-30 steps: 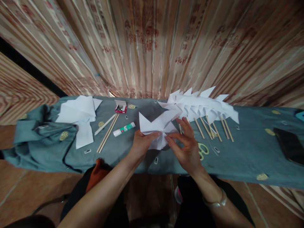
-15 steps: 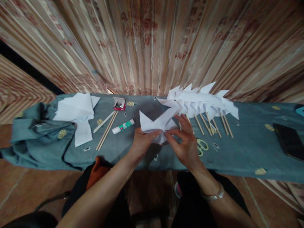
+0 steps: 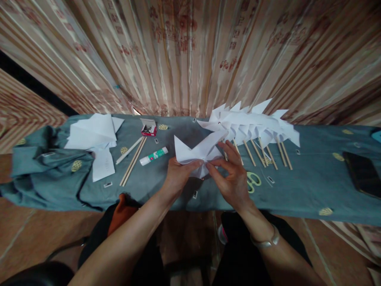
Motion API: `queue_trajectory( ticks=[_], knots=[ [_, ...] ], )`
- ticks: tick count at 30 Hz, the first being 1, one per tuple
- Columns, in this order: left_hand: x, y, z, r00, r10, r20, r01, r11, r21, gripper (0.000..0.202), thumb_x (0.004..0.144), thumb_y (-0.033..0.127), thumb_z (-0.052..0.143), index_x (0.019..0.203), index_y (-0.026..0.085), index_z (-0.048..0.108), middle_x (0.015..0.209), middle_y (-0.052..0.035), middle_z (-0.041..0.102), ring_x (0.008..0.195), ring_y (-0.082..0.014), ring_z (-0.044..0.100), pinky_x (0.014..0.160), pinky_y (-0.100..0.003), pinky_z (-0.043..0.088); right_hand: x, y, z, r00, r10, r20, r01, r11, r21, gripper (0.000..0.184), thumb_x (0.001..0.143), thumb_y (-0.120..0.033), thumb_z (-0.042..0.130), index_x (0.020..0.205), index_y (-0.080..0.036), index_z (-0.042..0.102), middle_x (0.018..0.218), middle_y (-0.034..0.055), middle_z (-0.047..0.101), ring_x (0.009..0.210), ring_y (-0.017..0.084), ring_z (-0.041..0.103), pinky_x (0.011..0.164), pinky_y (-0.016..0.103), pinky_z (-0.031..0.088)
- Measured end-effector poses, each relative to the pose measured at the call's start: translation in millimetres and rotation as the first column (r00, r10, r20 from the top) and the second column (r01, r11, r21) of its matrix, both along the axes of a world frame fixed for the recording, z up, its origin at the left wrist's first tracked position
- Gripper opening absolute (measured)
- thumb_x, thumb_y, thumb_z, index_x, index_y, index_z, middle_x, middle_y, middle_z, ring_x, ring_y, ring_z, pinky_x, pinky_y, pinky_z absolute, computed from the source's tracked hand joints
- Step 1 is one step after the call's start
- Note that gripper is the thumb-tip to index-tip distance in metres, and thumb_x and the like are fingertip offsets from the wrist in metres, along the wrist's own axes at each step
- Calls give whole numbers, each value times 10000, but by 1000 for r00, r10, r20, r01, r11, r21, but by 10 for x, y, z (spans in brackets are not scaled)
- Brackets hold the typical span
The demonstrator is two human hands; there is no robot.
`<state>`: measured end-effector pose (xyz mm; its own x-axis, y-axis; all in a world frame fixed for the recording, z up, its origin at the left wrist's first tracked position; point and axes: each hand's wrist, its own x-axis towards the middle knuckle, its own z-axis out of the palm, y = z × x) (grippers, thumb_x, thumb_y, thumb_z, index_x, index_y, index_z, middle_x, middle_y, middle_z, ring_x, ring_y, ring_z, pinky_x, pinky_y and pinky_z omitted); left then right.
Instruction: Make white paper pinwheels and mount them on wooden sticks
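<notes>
Between both hands is a white paper pinwheel (image 3: pixel 195 153), its folded blades spread out above the cloth. My left hand (image 3: pixel 178 174) grips its left side, with the thumb laid toward the centre. The thumb and forefinger of my right hand (image 3: pixel 232 178) pinch the paper close to the centre; its other fingers are curled near the right blade. Whether a pin or stick is at the centre, I cannot tell. Just behind, a row of finished-looking pinwheels (image 3: pixel 253 123) on wooden sticks (image 3: pixel 249 154) overlaps. Green-handled scissors (image 3: pixel 253 182) lie beside my right hand, their blades hidden.
A glue stick (image 3: pixel 154 156), two loose wooden sticks (image 3: pixel 133 162), a white pen-like stick (image 3: pixel 129 151) and an open small red box of metal pins (image 3: pixel 149 128) lie left. White paper sheets (image 3: pixel 92 133) are farther left. A phone (image 3: pixel 363 173) rests right on the grey-green cloth (image 3: pixel 312 190).
The view has shifted slightly. Both hands keep their hold on the pinwheel near its centre, with barely any movement.
</notes>
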<state>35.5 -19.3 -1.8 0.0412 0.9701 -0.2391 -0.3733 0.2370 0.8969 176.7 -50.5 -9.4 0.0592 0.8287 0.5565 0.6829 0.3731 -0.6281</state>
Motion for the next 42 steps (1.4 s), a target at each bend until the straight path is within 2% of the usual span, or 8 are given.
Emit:
queue_trajectory(
  ticks=[14, 19, 21, 23, 26, 28, 33, 42],
  knots=[
    [16, 24, -2, 1000, 16, 0, -16, 999, 37, 152, 556, 170, 795, 696, 189, 742, 718, -23, 741, 626, -166, 653, 646, -291, 527, -25, -38, 61, 999, -10, 34, 9, 1000, 18, 88, 845, -253, 626, 815, -217, 700, 1327, 69, 562, 1357, 283, 387, 1092, 535, 352],
    [-148, 197, 30, 991, 130, 33, -133, 988, 79, 221, 522, 197, 817, 718, 159, 723, 724, -32, 737, 666, -192, 676, 662, -314, 537, 124, -29, 127, 997, -72, -11, 72, 996, 44, 100, 858, -236, 596, 896, -225, 687, 1300, 76, 583, 1317, 266, 444, 1088, 508, 365],
    [-248, 276, 83, 981, 187, 54, -192, 975, 113, 233, 507, 183, 822, 714, 152, 719, 725, -36, 735, 729, -217, 688, 691, -324, 538, 209, -6, 74, 996, -73, -44, 72, 997, -28, 115, 863, -231, 577, 912, -221, 681, 1219, 87, 630, 1194, 248, 561, 1017, 461, 446],
    [-333, 325, 141, 974, 211, 76, -220, 965, 140, 260, 505, 161, 817, 747, 160, 723, 730, -31, 736, 770, -227, 690, 707, -322, 536, 253, 8, -20, 999, 21, -45, -28, 989, -142, 118, 862, -216, 566, 899, -218, 678, 1098, 80, 679, 1015, 220, 653, 902, 399, 520],
    [-400, 334, 190, 973, 217, 80, -227, 961, 156, 324, 497, 146, 815, 807, 177, 726, 745, -19, 740, 763, -210, 684, 715, -307, 533, 204, -2, -179, 978, 200, 65, -173, 941, -292, 108, 834, -198, 600, 900, -219, 683, 966, 60, 712, 949, 225, 665, 873, 385, 521],
    [-411, 312, 192, 976, 210, 66, -218, 965, 147, 351, 500, 147, 809, 840, 181, 725, 749, -15, 741, 744, -200, 679, 700, -299, 533, 126, -15, -264, 952, 255, 170, -184, 920, -346, 98, 805, -195, 638, 887, -197, 691, 986, 82, 705, 979, 253, 643, 894, 412, 503],
    [-408, 258, 166, 982, 184, 47, -190, 970, 154, 356, 536, 151, 789, 887, 163, 725, 751, -26, 741, 730, -200, 679, 648, -283, 524, 35, 10, -379, 916, 270, 296, -141, 909, -392, 62, 786, -149, 636, 793, -162, 696, 1158, 147, 640, 1079, 303, 583, 947, 475, 456],
    [-418, 237, 100, 982, 188, -11, -186, 976, 115, 257, 518, 232, 821, 742, 164, 714, 741, -37, 729, 788, -237, 689, 688, -322, 533, 259, 17, -458, 959, 247, 135, -173, 895, -411, 121, 792, -167, 624, 811, -218, 732, 1190, 88, 615, 1100, 251, 590, 969, 458, 448]
  ],
)
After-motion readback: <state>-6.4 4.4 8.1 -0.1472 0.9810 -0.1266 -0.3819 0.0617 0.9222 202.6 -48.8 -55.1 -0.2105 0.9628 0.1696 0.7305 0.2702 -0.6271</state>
